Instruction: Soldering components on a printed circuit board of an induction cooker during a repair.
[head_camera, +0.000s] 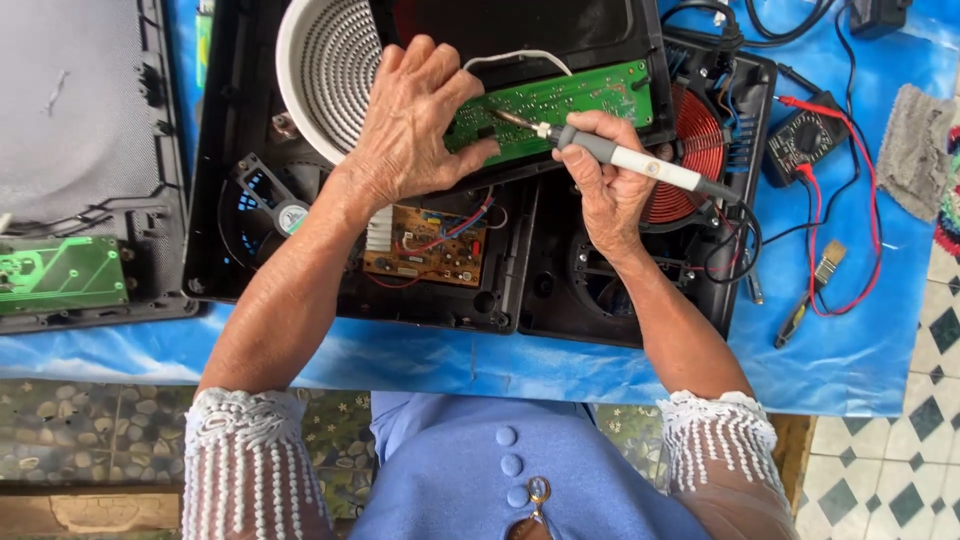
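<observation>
My left hand (415, 120) presses down on the left end of a long green circuit board (580, 100) that lies across an opened black cooker housing (210, 200). My right hand (605, 180) grips a grey-and-white soldering iron (640, 162). The iron's metal tip points left and touches the green board beside my left fingers. Below my left hand a brown circuit board (430, 245) with coloured wires sits inside the housing. A white ribbed heating disc (325, 70) lies under my left hand's upper edge, and a red copper coil (695, 140) shows behind my right hand.
A dark multimeter (805, 140) with red and black leads sits at the right on the blue cloth (850, 340). A small brush (828, 262) and a screwdriver (792, 320) lie near it. A second housing with a green board (60, 272) is at the left. A grey rag (915, 150) rests far right.
</observation>
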